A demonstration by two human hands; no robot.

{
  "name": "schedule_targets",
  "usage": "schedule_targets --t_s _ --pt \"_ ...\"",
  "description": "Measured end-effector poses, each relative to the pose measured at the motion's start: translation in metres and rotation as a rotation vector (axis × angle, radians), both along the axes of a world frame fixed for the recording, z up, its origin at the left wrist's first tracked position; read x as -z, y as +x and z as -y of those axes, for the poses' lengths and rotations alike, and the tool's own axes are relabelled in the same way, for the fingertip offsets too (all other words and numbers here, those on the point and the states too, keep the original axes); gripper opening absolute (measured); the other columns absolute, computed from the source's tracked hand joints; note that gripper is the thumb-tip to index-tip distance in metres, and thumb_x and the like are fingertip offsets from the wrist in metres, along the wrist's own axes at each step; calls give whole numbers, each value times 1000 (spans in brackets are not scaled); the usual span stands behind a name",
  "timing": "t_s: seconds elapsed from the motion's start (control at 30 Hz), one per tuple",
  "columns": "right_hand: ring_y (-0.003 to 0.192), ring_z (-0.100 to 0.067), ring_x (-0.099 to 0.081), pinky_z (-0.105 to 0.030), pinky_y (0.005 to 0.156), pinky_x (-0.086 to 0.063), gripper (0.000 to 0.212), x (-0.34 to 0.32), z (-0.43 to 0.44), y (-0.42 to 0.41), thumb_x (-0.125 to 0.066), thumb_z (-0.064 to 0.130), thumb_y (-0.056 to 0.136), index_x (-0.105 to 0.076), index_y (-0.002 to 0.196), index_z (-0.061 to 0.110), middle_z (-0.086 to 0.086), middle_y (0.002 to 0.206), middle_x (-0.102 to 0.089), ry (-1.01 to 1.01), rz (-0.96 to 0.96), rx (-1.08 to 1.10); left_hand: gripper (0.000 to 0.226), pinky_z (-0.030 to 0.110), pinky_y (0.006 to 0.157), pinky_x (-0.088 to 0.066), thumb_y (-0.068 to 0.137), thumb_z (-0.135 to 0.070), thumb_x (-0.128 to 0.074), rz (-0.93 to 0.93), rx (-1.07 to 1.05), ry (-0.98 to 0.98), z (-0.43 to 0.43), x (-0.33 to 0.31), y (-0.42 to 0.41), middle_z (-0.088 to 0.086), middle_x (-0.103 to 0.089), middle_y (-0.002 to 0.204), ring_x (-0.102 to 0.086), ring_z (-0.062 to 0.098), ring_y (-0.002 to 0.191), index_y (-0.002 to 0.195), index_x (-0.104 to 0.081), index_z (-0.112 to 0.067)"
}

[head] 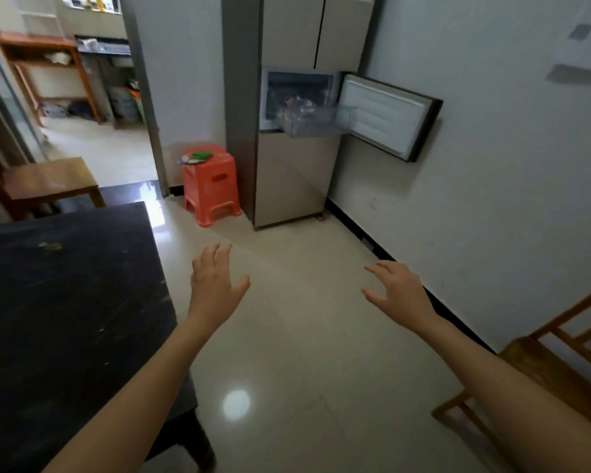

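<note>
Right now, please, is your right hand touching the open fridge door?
Apart: the head view shows the right hand over bare floor, well short of the fridge door.

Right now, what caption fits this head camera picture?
Empty left hand and right hand reach toward the fridge, its small door open, clear drawer pulled out.

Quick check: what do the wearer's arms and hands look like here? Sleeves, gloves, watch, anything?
Both forearms are bare as far as the picture's bottom edge: no sleeves in view. The left hand and right hand wear no gloves. No watch, ring, bracelet or marking shows on the wrists or fingers, though the picture is slightly soft, so very small items could be missed.
</note>
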State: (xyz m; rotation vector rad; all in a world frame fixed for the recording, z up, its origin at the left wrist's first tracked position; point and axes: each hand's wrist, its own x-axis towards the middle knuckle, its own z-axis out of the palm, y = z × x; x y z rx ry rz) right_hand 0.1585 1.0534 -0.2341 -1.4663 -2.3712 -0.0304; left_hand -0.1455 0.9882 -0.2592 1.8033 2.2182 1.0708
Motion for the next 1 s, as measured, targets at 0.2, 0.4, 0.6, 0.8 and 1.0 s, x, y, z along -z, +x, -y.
schedule_targets --t_s 0.2,0.4,0.6,0.8,1.0 --pt "107 -37 -58 -44 89 -44 45 4 -62 11 -75 21 74 -63 114 5 -22 113 -61 4 -7 -50 61 45 104 -27 81 -21 -66 -30 17 -28 -57 7 27 20 -39 136 -29 36 128 133 -40 -2" --pt "105 -36 -58 -45 88 -45 44 22 -140 38 -76 22 73 -64 113 6 -20 111 -63 -24 -26 -93 62 43 106 -23 81 -22 -65 -26 -36 -73 -114 19 60 20 -38 138 -28 36 130 134 -39 -3" --pt "108 -35 -56 -43 92 -43 44 22 -238 62 -73 23 76 -63 115 5 -20 114 -61 -56 -46 -193 62 42 107 -23 82 -23 -65 10 -201 -59 -174 19 92 18 -38 139 -27 35 131 134 -39 -4" --pt "118 -30 -50 -38 97 -38 46 21 -314 70 -67 28 82 -58 123 9 -15 125 -56 -102 -45 -297 61 40 110 -19 83 -22 -64 25 -332 -28 -222 7 119 19 -36 141 -24 34 133 135 -38 -3" --pt "113 -30 -53 -40 95 -41 44 40 -362 51 -67 29 81 -60 119 9 -15 120 -59 -182 -91 -380 63 44 111 -21 84 -21 -63 82 -457 -78 -244 16 113 18 -31 144 -20 32 136 137 -35 -5"
